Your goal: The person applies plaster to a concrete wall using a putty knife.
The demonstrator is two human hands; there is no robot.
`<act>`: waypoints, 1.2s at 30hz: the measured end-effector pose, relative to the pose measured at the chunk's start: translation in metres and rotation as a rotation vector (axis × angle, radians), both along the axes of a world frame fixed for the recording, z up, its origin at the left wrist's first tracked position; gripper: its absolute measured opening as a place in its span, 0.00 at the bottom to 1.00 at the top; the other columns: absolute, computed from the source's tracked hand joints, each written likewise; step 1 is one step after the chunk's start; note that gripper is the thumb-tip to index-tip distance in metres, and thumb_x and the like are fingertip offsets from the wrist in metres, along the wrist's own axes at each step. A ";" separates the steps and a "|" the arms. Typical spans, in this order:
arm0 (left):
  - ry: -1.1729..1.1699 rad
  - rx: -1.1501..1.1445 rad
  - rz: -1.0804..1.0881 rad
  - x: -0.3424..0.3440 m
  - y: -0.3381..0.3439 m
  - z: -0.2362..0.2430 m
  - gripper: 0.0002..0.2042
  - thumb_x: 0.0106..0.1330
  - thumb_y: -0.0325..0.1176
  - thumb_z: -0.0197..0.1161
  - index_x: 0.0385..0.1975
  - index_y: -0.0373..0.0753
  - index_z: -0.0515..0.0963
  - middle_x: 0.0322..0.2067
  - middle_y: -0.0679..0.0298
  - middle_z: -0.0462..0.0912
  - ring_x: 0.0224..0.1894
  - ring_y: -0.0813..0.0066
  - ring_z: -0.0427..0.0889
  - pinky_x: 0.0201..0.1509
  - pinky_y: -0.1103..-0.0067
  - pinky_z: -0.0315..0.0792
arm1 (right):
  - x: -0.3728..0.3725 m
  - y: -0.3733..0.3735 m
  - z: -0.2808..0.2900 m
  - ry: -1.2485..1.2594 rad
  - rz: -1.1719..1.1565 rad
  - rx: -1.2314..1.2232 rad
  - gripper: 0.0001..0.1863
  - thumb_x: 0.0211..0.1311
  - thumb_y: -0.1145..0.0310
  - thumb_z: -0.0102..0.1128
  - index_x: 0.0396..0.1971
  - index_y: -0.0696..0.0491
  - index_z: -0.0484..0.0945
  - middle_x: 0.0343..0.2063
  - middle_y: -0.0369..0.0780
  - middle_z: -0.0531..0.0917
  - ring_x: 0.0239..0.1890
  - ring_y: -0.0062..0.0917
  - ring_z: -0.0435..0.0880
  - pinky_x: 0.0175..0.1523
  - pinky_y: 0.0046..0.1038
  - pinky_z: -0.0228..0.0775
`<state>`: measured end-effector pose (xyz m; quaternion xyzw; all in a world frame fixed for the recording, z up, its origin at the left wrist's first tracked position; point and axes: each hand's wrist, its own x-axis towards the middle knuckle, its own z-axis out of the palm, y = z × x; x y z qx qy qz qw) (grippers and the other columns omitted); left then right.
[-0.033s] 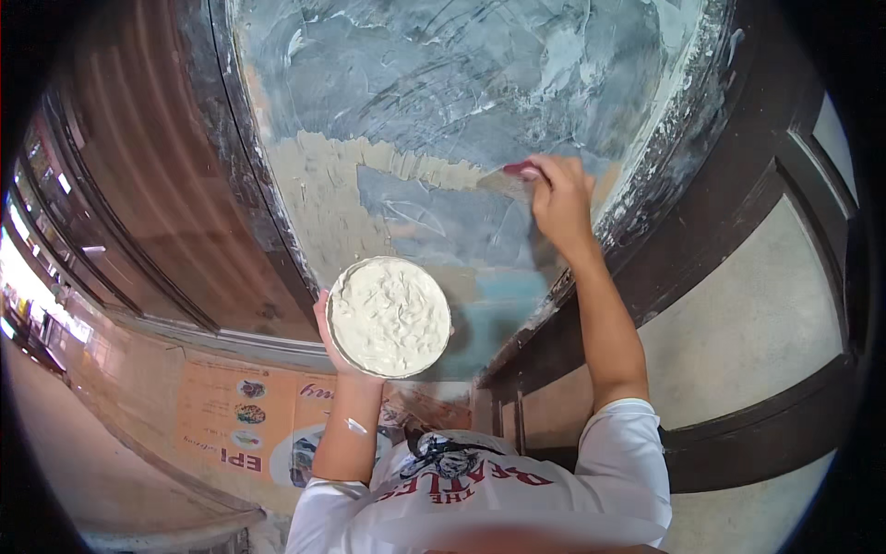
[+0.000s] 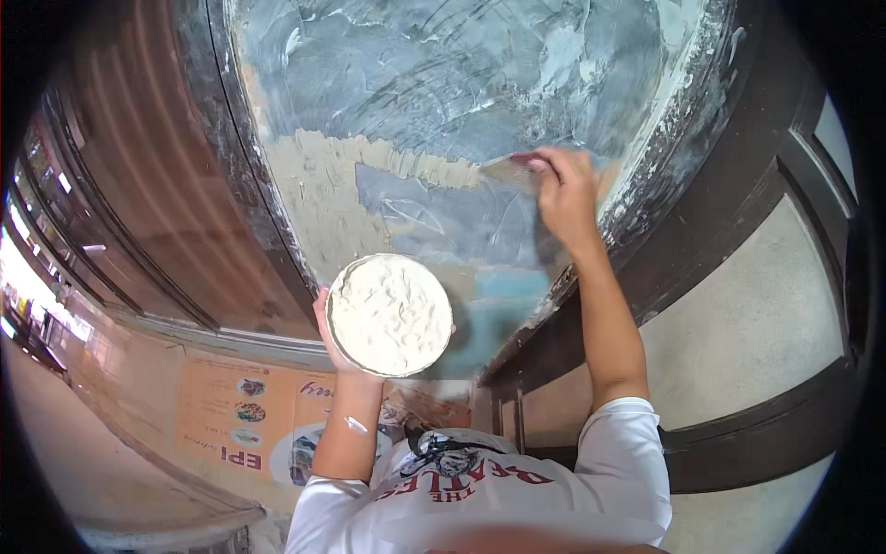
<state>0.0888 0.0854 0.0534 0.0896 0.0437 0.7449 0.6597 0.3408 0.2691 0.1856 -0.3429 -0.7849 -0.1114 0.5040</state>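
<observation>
A putty knife [image 2: 506, 167] with a dark red handle is held in my right hand [image 2: 567, 194], its fingers closed round the handle. The blade points left and meets the right end of a beige putty strip [image 2: 425, 167] on the grey-blue wall [image 2: 415, 83]. My left hand [image 2: 327, 332] grips a round tub [image 2: 392, 376] from its left side and below. Pale, lumpy putty [image 2: 390, 312] fills the tub nearly to the rim. Most of the left fingers are hidden under it. A broader beige patch [image 2: 309, 189] covers the wall's left side.
A dark wooden frame with pale panels [image 2: 757, 305] stands close on the right. Brown panelling [image 2: 166, 185] borders the wall on the left. Below it lies an orange printed sheet [image 2: 277, 388]. A white smear marks my left forearm.
My right hand and the putty knife have shifted slightly to the right, and more of the blade shows. The tub and my left hand are almost unmoved.
</observation>
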 end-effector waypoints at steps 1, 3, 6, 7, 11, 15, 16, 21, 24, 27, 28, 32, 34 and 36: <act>-0.004 0.006 -0.022 0.003 0.002 0.004 0.36 0.69 0.64 0.48 0.66 0.41 0.72 0.65 0.50 0.74 0.64 0.43 0.74 0.65 0.42 0.69 | 0.002 0.000 0.008 0.094 0.057 0.073 0.08 0.61 0.76 0.63 0.39 0.52 0.85 0.39 0.38 0.87 0.47 0.36 0.79 0.50 0.37 0.66; -0.001 0.006 -0.012 0.005 0.001 0.011 0.35 0.71 0.63 0.46 0.66 0.39 0.72 0.65 0.51 0.75 0.63 0.46 0.75 0.66 0.48 0.70 | 0.001 -0.024 0.020 0.086 0.141 0.109 0.10 0.59 0.79 0.64 0.39 0.51 0.85 0.38 0.38 0.87 0.46 0.35 0.79 0.50 0.37 0.66; 0.006 0.045 0.020 0.009 0.003 0.019 0.35 0.72 0.61 0.44 0.65 0.38 0.72 0.64 0.52 0.76 0.63 0.50 0.76 0.68 0.54 0.71 | 0.010 -0.065 0.010 -0.133 0.389 0.263 0.15 0.49 0.87 0.66 0.36 0.52 0.85 0.38 0.37 0.88 0.42 0.34 0.79 0.47 0.35 0.70; 0.011 0.075 0.057 0.010 0.004 0.023 0.35 0.72 0.61 0.44 0.65 0.38 0.73 0.64 0.52 0.76 0.63 0.50 0.76 0.68 0.54 0.70 | 0.005 -0.077 0.000 -0.173 0.363 0.288 0.15 0.47 0.83 0.70 0.35 0.51 0.85 0.39 0.35 0.88 0.43 0.32 0.78 0.47 0.33 0.70; 0.031 0.087 0.045 0.010 0.005 0.043 0.35 0.72 0.61 0.43 0.65 0.37 0.72 0.64 0.51 0.76 0.63 0.51 0.77 0.68 0.56 0.71 | 0.009 -0.103 -0.018 -0.287 0.417 0.262 0.14 0.48 0.76 0.73 0.37 0.48 0.87 0.41 0.30 0.88 0.46 0.32 0.75 0.49 0.33 0.69; -0.029 0.163 0.005 0.005 0.004 0.047 0.35 0.72 0.61 0.47 0.66 0.35 0.71 0.65 0.47 0.74 0.63 0.46 0.76 0.68 0.52 0.70 | 0.007 -0.104 -0.023 -0.333 0.422 0.299 0.13 0.51 0.69 0.70 0.39 0.47 0.86 0.44 0.27 0.84 0.46 0.30 0.74 0.52 0.35 0.67; -0.027 0.163 0.004 0.004 0.004 0.047 0.35 0.72 0.61 0.47 0.66 0.35 0.71 0.65 0.47 0.74 0.63 0.46 0.76 0.68 0.52 0.70 | 0.006 -0.106 -0.022 -0.331 0.420 0.300 0.13 0.51 0.69 0.70 0.39 0.47 0.86 0.44 0.27 0.84 0.46 0.30 0.74 0.52 0.35 0.67; -0.004 0.147 0.006 0.001 0.000 0.049 0.35 0.73 0.59 0.46 0.66 0.34 0.71 0.65 0.47 0.74 0.63 0.46 0.76 0.68 0.54 0.70 | -0.001 -0.114 -0.016 -0.408 0.408 0.326 0.11 0.53 0.69 0.68 0.38 0.48 0.87 0.45 0.26 0.84 0.48 0.30 0.73 0.52 0.37 0.68; -0.018 0.150 -0.007 -0.004 -0.003 0.048 0.34 0.73 0.59 0.46 0.66 0.34 0.71 0.65 0.47 0.74 0.63 0.47 0.76 0.68 0.54 0.70 | -0.008 -0.115 -0.022 -0.369 0.396 0.330 0.11 0.53 0.68 0.68 0.39 0.48 0.87 0.45 0.26 0.84 0.49 0.30 0.73 0.52 0.38 0.68; -0.036 0.124 -0.012 -0.010 -0.004 0.047 0.35 0.73 0.59 0.46 0.66 0.34 0.71 0.65 0.47 0.74 0.63 0.47 0.77 0.68 0.53 0.71 | -0.012 -0.113 -0.032 -0.349 0.381 0.357 0.12 0.52 0.68 0.69 0.39 0.48 0.87 0.45 0.27 0.84 0.49 0.30 0.73 0.52 0.37 0.68; -0.035 0.122 -0.013 -0.012 -0.005 0.046 0.35 0.73 0.59 0.46 0.66 0.34 0.71 0.65 0.47 0.74 0.63 0.47 0.77 0.68 0.53 0.71 | -0.015 -0.114 -0.034 -0.347 0.379 0.355 0.12 0.52 0.68 0.69 0.39 0.48 0.87 0.45 0.27 0.84 0.49 0.30 0.73 0.52 0.37 0.68; 0.041 0.076 -0.008 -0.018 -0.007 0.047 0.36 0.73 0.61 0.45 0.66 0.35 0.71 0.63 0.49 0.76 0.62 0.49 0.77 0.67 0.55 0.71 | -0.027 -0.116 -0.041 -0.262 0.354 0.323 0.16 0.46 0.73 0.74 0.39 0.48 0.88 0.44 0.31 0.87 0.48 0.32 0.74 0.51 0.37 0.68; 0.095 0.064 -0.035 -0.018 -0.007 0.048 0.36 0.72 0.61 0.43 0.65 0.35 0.72 0.62 0.50 0.77 0.61 0.52 0.79 0.67 0.58 0.72 | -0.033 -0.116 -0.047 -0.240 0.337 0.315 0.17 0.45 0.75 0.74 0.40 0.48 0.88 0.44 0.31 0.87 0.47 0.32 0.74 0.51 0.37 0.68; 0.099 0.045 -0.038 -0.017 -0.006 0.048 0.36 0.72 0.61 0.43 0.65 0.35 0.72 0.62 0.50 0.77 0.62 0.52 0.78 0.67 0.58 0.72 | -0.039 -0.116 -0.054 -0.193 0.318 0.286 0.18 0.45 0.77 0.72 0.40 0.49 0.88 0.43 0.31 0.87 0.46 0.33 0.75 0.51 0.37 0.68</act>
